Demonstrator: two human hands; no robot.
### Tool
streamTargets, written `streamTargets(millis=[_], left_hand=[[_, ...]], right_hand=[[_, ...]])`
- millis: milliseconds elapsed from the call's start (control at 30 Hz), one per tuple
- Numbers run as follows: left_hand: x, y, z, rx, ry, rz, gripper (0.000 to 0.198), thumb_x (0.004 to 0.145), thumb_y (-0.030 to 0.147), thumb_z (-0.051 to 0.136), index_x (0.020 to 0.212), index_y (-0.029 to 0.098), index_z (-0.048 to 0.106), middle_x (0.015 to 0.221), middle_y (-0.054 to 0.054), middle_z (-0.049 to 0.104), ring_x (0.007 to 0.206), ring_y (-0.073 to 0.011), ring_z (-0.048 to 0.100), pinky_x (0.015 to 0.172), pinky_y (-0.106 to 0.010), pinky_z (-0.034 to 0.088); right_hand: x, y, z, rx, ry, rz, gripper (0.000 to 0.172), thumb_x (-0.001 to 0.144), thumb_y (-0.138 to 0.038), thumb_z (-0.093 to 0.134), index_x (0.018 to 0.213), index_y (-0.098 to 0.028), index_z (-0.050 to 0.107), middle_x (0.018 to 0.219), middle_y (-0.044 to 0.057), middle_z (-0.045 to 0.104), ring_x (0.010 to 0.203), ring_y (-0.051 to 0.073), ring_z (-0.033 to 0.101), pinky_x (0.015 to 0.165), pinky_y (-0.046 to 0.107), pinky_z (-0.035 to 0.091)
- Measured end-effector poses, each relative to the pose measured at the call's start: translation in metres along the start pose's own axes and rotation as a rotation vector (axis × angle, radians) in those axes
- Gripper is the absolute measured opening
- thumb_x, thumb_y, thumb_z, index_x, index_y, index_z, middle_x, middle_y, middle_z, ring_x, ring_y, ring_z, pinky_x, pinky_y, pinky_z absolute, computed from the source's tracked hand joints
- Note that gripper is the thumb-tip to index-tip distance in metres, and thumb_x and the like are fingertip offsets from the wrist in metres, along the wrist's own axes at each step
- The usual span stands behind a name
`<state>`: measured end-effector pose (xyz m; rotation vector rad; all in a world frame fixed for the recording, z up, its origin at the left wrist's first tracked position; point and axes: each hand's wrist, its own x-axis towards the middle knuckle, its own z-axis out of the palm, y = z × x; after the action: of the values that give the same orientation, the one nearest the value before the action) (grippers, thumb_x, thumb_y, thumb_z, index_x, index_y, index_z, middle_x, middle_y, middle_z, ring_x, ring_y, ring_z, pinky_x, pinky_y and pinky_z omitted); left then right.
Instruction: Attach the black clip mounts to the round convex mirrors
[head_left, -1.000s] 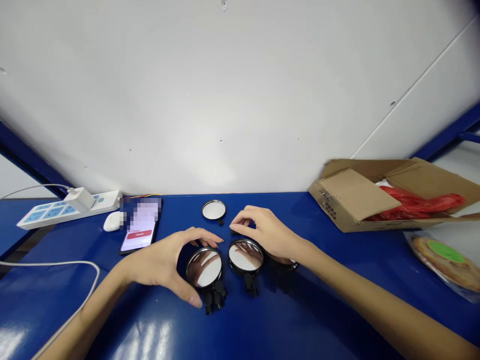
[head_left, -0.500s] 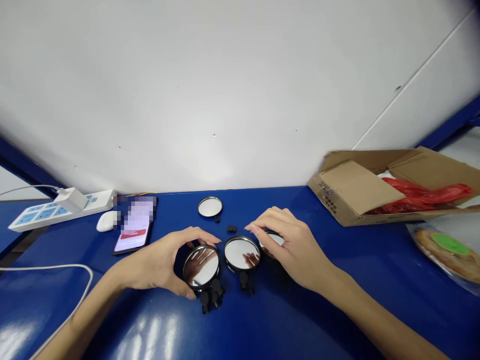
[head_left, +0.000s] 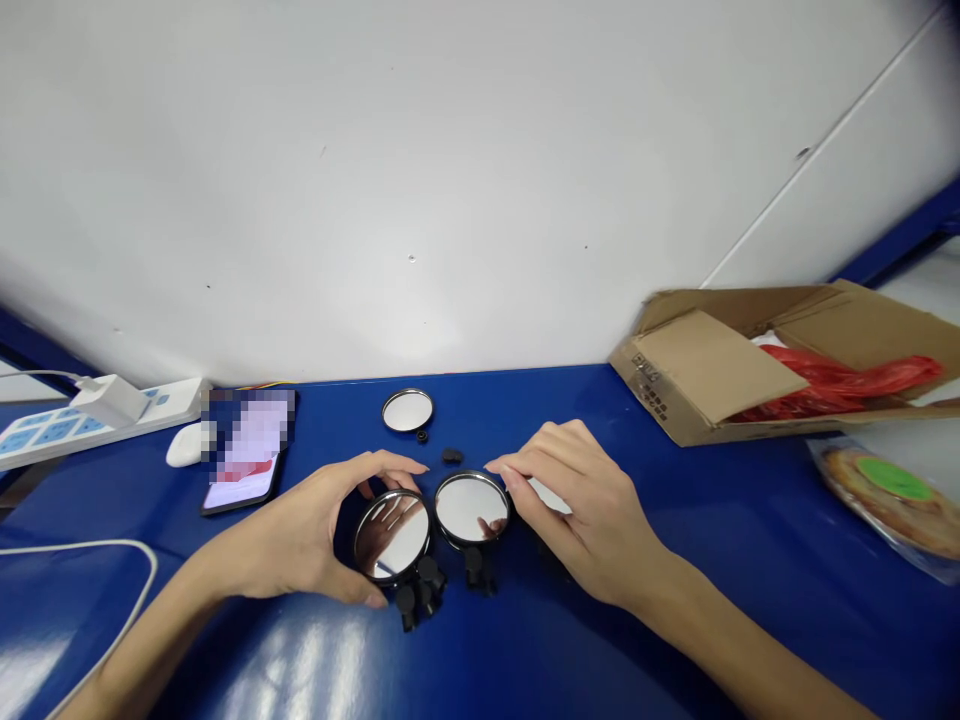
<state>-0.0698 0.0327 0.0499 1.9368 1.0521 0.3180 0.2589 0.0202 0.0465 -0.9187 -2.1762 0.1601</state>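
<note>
My left hand (head_left: 307, 535) curves around a round, black-rimmed mirror (head_left: 391, 537), thumb at its near edge and fingers at its far side. Several black clamp pieces (head_left: 420, 590) stick out below that mirror; it seems to lie on others. Beside it is a second round mirror (head_left: 472, 508) with a black clamp (head_left: 477, 570), touched by neither hand as far as I can see. My right hand (head_left: 585, 500) bends over a third mirror (head_left: 552, 497), mostly hidden under the fingers. Both hands rest low at the blue table.
Farther back lie another round mirror (head_left: 407, 410) and a small black part (head_left: 451, 456). At left are a phone (head_left: 251, 450), a white case (head_left: 186, 446), a power strip (head_left: 169, 402) and a white cable (head_left: 142, 590). An open cardboard box (head_left: 675, 400) and wrapped food (head_left: 892, 490) are at right.
The view has swung slightly to the right. My right hand and the mirror under it sit a little farther right of the middle mirror. My left hand keeps its place around its mirror.
</note>
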Motion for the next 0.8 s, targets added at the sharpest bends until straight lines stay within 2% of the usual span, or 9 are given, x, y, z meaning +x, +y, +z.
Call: streamTargets(millis=[133,200,300,367,467,667,800], left_hand=[[-0.001,0.002,0.0,0.018,0.001,0.015,0.096,0.068,0.024,0.106,0.152,0.043,0.065,0.159,-0.001,0.067,0.139,-0.0362,0.066,0.121,-0.054,0.052],[-0.001,0.002,0.0,0.025,0.001,0.01,0.094,0.068,0.024,0.105,0.151,0.042,0.065,0.16,-0.001,0.066,0.139,-0.0362,0.065,0.12,-0.054,0.053],[-0.002,0.002,0.0,0.023,0.0,0.01,0.094,0.069,0.025,0.105,0.151,0.043,0.065,0.163,0.0,0.064,0.14,-0.0357,0.064,0.121,-0.054,0.052],[-0.002,0.001,0.0,0.015,-0.002,0.016,0.092,0.069,0.026,0.106,0.149,0.044,0.065,0.164,0.0,0.062,0.141,-0.0356,0.064,0.121,-0.054,0.051],[-0.001,0.0,0.0,0.008,-0.002,0.026,0.096,0.07,0.029,0.107,0.153,0.045,0.062,0.161,0.0,0.065,0.141,-0.0357,0.064,0.121,-0.054,0.051],[-0.002,0.001,-0.002,0.003,0.011,0.048,0.105,0.071,0.026,0.104,0.161,0.048,0.055,0.154,0.0,0.069,0.139,-0.0356,0.066,0.122,-0.056,0.05],[-0.008,-0.001,-0.006,-0.034,0.053,0.072,0.104,0.07,0.025,0.105,0.159,0.048,0.056,0.161,0.0,0.065,0.152,-0.0382,0.058,0.133,-0.061,0.039]], right_hand=[[-0.003,0.004,0.002,-0.048,0.012,0.056,0.026,0.117,-0.018,0.052,0.105,-0.022,0.074,0.089,0.003,0.075,0.079,0.02,0.059,0.08,0.041,0.038],[-0.004,0.009,0.002,-0.086,0.016,0.177,0.026,0.117,-0.024,0.054,0.103,-0.022,0.076,0.086,0.003,0.073,0.079,0.021,0.06,0.079,0.04,0.04],[-0.006,0.018,0.0,-0.09,-0.004,0.398,0.032,0.117,-0.033,0.055,0.099,-0.024,0.079,0.08,0.001,0.068,0.071,0.02,0.059,0.071,0.038,0.04],[-0.006,0.021,-0.001,-0.071,-0.005,0.473,0.035,0.116,-0.037,0.054,0.097,-0.025,0.081,0.077,0.0,0.066,0.065,0.019,0.056,0.066,0.037,0.039],[-0.005,0.02,-0.001,-0.054,0.01,0.474,0.036,0.116,-0.038,0.054,0.096,-0.026,0.082,0.075,-0.001,0.066,0.063,0.018,0.055,0.064,0.036,0.039],[-0.007,0.008,0.003,-0.032,0.005,0.372,0.037,0.119,-0.035,0.051,0.1,-0.024,0.081,0.077,-0.001,0.068,0.066,0.017,0.06,0.067,0.035,0.04],[-0.009,0.004,0.003,-0.005,0.006,0.329,0.037,0.12,-0.033,0.051,0.098,-0.022,0.079,0.075,-0.001,0.066,0.066,0.016,0.058,0.066,0.034,0.038]])
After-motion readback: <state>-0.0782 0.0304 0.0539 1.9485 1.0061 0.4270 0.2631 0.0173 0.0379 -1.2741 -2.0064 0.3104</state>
